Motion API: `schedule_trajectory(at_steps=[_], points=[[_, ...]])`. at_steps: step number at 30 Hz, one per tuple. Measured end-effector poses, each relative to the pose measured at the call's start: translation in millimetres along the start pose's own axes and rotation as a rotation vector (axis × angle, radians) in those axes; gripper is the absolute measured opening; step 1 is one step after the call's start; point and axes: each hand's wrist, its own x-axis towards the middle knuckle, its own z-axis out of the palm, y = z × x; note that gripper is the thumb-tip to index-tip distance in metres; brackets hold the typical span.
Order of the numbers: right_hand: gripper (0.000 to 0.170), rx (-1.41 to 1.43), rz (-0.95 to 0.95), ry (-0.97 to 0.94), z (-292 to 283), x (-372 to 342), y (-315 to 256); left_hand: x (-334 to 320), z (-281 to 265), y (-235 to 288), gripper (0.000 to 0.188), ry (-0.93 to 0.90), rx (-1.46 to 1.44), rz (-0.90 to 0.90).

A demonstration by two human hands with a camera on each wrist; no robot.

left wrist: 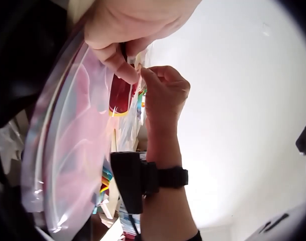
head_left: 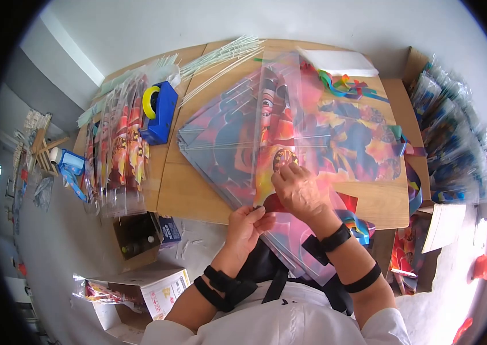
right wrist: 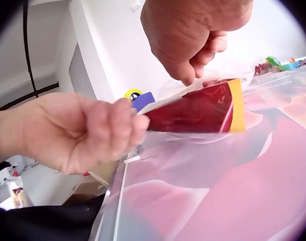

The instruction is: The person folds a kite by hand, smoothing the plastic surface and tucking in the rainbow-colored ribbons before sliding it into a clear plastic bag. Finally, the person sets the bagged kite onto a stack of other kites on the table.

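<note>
A folded kite (head_left: 282, 129) with a bright red, yellow and cartoon print lies lengthwise before me inside a clear plastic sleeve (head_left: 259, 123). At its near end my left hand (head_left: 243, 231) pinches the dark tip between thumb and fingers. Just above and to the right, my right hand (head_left: 300, 188) bends its fingers and pinches the plastic over the print. From the right wrist view, the kite's red end (right wrist: 193, 108) with a yellow band lifts above the layers below. Beneath it spreads a stack of flat kites (head_left: 214, 138) with thin white rods.
A blue tape dispenser (head_left: 161, 115) stands left, beside several sleeved kites (head_left: 122, 144). White rods (head_left: 220, 57) lie at the back. Coloured ribbons (head_left: 344, 86) and a white stack of sheets (head_left: 338, 62) are back right. A carton (head_left: 413, 109) of packed bags adjoins the table's right edge.
</note>
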Motion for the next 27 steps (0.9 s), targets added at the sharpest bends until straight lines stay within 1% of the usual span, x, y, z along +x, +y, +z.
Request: schedule_trajectory(at_steps=[1,2,3,4,6,7,8,9,10,11,12,13,14,15,16,17,18,19,20,21,22,23,24,25,26,27], points=[[0.012,0.018,-0.020,0.047,2,0,-1,6,6,0,0.016,-0.030,-0.100,0.054],[0.012,0.012,-0.024,0.052,3,0,-2,12,10,-1,0.016,-0.060,-0.201,0.108],[0.012,0.025,-0.023,0.040,3,0,-3,21,13,-2,0.030,-0.181,-0.292,0.186],[0.011,0.038,-0.019,0.027,3,1,-5,27,17,-4,0.030,-0.185,-0.292,0.190],[0.010,0.028,-0.024,0.055,0,4,-7,37,26,-8,0.044,-0.215,-0.433,0.308],[0.011,0.003,-0.020,0.038,-1,5,-7,37,29,-9,0.053,-0.197,-0.412,0.308],[0.012,-0.020,-0.016,0.018,-2,4,-8,37,29,-9,0.053,-0.197,-0.413,0.306],[0.012,-0.015,-0.014,0.011,-3,2,-7,34,28,-12,0.051,-0.146,-0.398,0.262],[0.013,-0.003,0.074,0.020,-5,0,-5,30,25,-15,0.049,-0.089,-0.382,0.216],[0.015,0.012,0.160,0.025,-4,-3,-3,26,20,-16,0.049,-0.071,-0.384,0.210],[0.015,0.027,0.161,0.012,-1,-7,-1,21,18,-12,0.043,-0.055,-0.299,0.200],[0.019,0.061,0.238,0.060,3,-12,3,18,15,-9,0.038,-0.043,-0.213,0.188],[0.024,0.091,0.314,0.110,7,-15,7,18,13,-6,0.038,-0.031,-0.216,0.182],[0.031,0.095,0.321,0.117,6,-16,8,19,10,-4,0.032,0.032,0.032,0.279],[0.031,0.099,0.322,0.111,6,-14,8,20,9,-1,0.026,0.090,0.282,0.374],[0.034,0.083,0.266,0.157,4,-11,9,21,10,2,0.026,0.092,0.282,0.371],[0.037,0.068,0.210,0.201,2,-8,9,22,10,5,0.029,0.095,0.629,0.610],[0.031,0.013,0.189,0.148,6,-5,9,21,10,7,0.032,0.095,0.979,0.844],[0.031,0.016,0.190,0.143,14,-4,13,21,9,7,0.035,0.089,1.334,1.072],[0.026,-0.032,0.172,0.116,27,-3,19,22,9,6,0.041,0.029,1.323,1.013],[0.021,-0.081,0.153,0.089,34,0,23,21,11,8,0.041,0.031,1.323,1.010],[0.021,-0.079,0.152,0.085,40,1,27,21,13,12,0.042,-0.010,1.461,1.094],[0.017,-0.002,0.191,0.073,43,3,30,20,15,15,0.042,-0.053,1.598,1.176],[0.013,0.074,0.230,0.062,46,4,33,21,16,16,0.042,-0.051,1.597,1.171],[0.013,0.077,0.230,0.054,49,3,35,23,17,16,0.042,-0.049,1.626,1.200],[0.014,0.168,0.244,0.071,49,3,38,25,18,16,0.043,-0.049,1.656,1.235]])
